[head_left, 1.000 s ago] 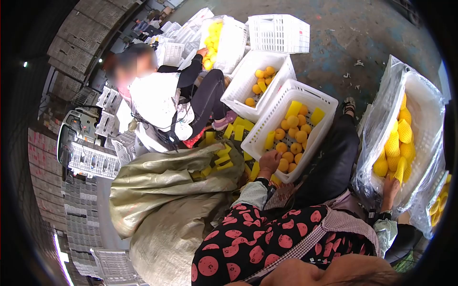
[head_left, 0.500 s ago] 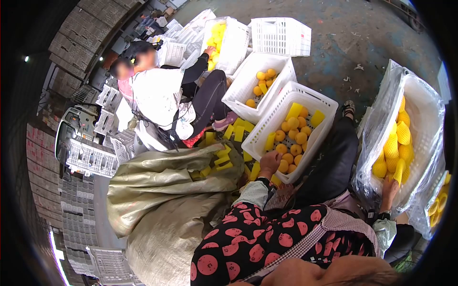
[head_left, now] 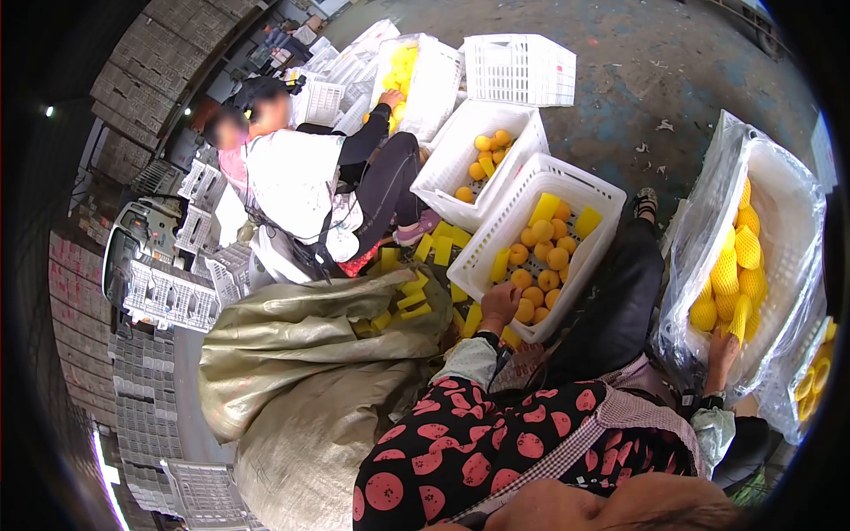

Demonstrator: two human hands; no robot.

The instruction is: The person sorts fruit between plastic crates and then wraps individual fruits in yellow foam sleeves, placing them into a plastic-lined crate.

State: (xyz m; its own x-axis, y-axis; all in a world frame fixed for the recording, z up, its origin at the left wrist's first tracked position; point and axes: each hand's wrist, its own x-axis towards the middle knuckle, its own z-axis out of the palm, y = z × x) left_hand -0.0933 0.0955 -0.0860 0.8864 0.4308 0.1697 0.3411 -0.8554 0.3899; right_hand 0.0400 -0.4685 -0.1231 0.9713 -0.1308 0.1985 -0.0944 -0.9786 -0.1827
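Note:
My left hand (head_left: 502, 303) is at the near left corner of a white crate (head_left: 589, 176), its fingers curled. Whatever is in those fingers, if anything, is hidden. Inside this crate lie several bare orange-yellow round fruits (head_left: 557, 257) and flat yellow foam net sleeves (head_left: 544, 209). On the right, my right hand (head_left: 722, 356) reaches into a plastic-lined white crate (head_left: 784, 190). It is closed around the lower end of a long yellow foam net sleeve (head_left: 741, 320). Beside it are several netted fruits (head_left: 726, 270).
A large tan sack (head_left: 310, 327) lies at left, with loose yellow sleeves (head_left: 443, 250) near its mouth. Another white crate with fruit (head_left: 478, 203) stands beyond mine. A co-worker (head_left: 297, 177) sits at the upper left, one hand in a further crate (head_left: 434, 84).
Almost nothing differs. The view has shifted very slightly, and both my hands stay in the same places.

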